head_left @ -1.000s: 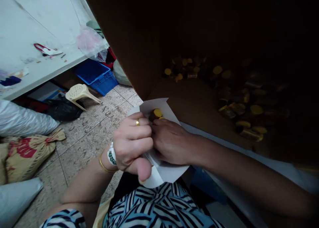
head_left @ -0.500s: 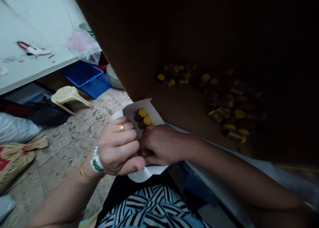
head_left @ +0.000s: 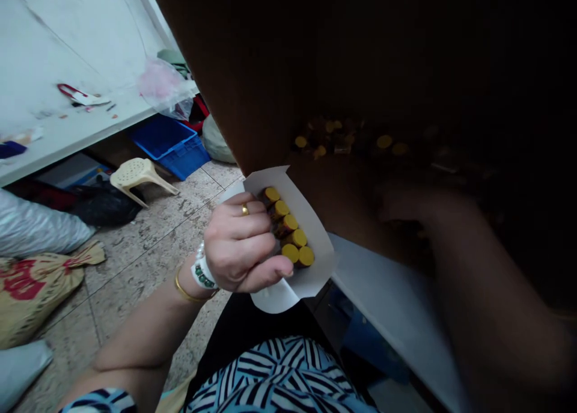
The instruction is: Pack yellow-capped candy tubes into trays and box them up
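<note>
My left hand (head_left: pixel 243 241) is closed around the near side of a small white carton (head_left: pixel 321 250) with its flaps up. Inside the carton stand several small dark bottles with yellow caps (head_left: pixel 290 222), one row along the far wall and one more beside it. My right hand (head_left: pixel 401 199) reaches into a big brown cardboard box (head_left: pixel 270 100), over loose yellow-capped bottles (head_left: pixel 331 133). Shadow and motion blur its fingers, so whether it holds a bottle cannot be made out.
On the left, a white table (head_left: pixel 90 127) bears scraps and a plastic bag (head_left: pixel 164 88). Below are a blue crate (head_left: pixel 174 148) and a cream stool (head_left: pixel 139 175). Sacks (head_left: pixel 40 287) lie on the tiled floor. A pale box flap (head_left: pixel 387 299) slants down on the right.
My right hand has left the white carton and moved right into the brown box. More yellow caps now show in the carton. My left hand keeps its hold, slightly further right in view.
</note>
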